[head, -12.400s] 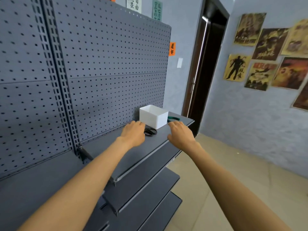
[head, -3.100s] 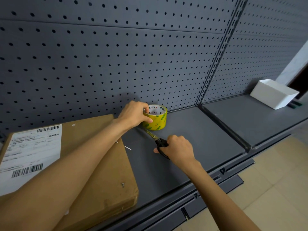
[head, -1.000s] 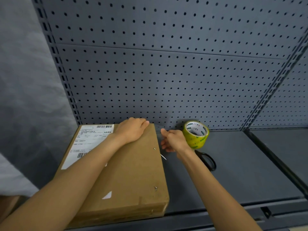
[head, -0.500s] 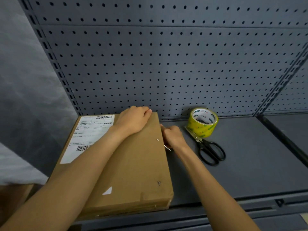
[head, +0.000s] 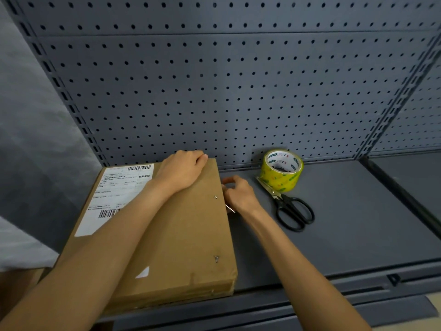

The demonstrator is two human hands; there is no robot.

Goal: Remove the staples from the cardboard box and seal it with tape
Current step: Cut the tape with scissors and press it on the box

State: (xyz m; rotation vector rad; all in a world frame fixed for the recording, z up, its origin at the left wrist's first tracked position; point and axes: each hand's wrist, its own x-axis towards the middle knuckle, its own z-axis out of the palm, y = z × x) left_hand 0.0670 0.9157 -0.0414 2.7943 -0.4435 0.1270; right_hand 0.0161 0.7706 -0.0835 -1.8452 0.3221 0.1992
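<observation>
Flat cardboard box (head: pixel 181 240) down on the dark grey shelf (head: pixel 346 230), near corner right at the front lip, long side running away toward the back panel. One staple (head: pixel 216 259) standing proud of the lid close to the near right corner. Further up that same right edge, a second staple (head: pixel 215 197), bent up and catching the light. Just beside it, a thin metal pin or straightened staple (head: pixel 230 208) sticking out past the box edge, right under the right hand (head: pixel 239 193). Right hand tucked against the side of the box, fingers curled in, thumb and forefinger drawn together at the edge; what exactly sits in that pinch, cannot tell. White shipping label (head: pixel 117 194) with barcodes on the far left part of the lid. Left hand (head: pixel 182 172) pressed on the top at the far right corner, knuckles bent, fingertips hooked over the back edge. Off to the right, black-handled scissors (head: pixel 290 207) lying flat, blades pointing at the tape. Yellow tape roll (head: pixel 281 170) beyond, touching the blade tips, standing near the perforated back panel (head: pixel 214 91).
</observation>
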